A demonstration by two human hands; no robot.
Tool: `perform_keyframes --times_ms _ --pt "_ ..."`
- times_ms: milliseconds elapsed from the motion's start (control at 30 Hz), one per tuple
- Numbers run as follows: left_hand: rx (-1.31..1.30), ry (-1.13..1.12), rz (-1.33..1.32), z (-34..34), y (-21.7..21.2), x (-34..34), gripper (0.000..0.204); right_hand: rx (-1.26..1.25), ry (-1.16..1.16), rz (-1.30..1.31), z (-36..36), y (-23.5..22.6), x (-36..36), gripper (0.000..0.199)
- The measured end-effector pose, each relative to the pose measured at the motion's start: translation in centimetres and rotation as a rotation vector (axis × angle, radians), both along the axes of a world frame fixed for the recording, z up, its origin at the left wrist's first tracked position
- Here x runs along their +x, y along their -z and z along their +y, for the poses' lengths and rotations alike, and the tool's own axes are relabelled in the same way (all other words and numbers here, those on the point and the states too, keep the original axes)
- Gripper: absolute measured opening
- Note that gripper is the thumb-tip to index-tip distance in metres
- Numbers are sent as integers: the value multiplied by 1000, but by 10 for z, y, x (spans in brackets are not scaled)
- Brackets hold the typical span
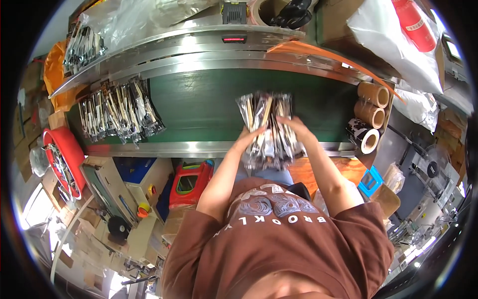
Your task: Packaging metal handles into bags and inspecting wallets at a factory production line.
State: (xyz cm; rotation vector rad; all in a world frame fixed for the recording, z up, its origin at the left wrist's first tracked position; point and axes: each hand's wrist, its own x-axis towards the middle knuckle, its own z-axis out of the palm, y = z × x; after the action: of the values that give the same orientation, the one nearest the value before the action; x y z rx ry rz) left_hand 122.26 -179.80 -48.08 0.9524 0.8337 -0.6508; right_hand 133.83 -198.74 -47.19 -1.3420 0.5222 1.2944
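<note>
A thick bundle of clear-wrapped packets (271,142) is held upright between my two hands in front of my body, at the near edge of the green belt (194,102). Pale wooden sticks and dark pieces show through the wrappers. My left hand (249,137) grips the bundle's left side, its thumb laid across the front. From the right, my right hand (297,129) presses round the other side, fingers over the packets. Farther left on the belt lies a row of similar wrapped packets (119,112), leaning side by side.
Several cardboard tubes (372,94) lie at the belt's right end. A metal rail (199,148) runs along the near edge. Over the far side is a shelf (184,44) with plastic bags and a tape roll (259,12). A red basin (64,162) with packets stands left, a red stool (191,184) below.
</note>
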Motion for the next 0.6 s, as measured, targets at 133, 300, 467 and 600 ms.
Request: perform_keyframes --times_ms 133,300,467,600 --pt "-117 -3 76 -20 -17 -29 71 22 176 165 -21 6 -39 52" --pt "-27 -139 -44 96 28 53 68 294 319 166 61 9 67 33" --pt "220 125 18 122 -18 109 108 40 53 -61 106 2 103 52" --pt "66 206 -244 122 -98 102 109 236 -118 -498 75 38 66 40"
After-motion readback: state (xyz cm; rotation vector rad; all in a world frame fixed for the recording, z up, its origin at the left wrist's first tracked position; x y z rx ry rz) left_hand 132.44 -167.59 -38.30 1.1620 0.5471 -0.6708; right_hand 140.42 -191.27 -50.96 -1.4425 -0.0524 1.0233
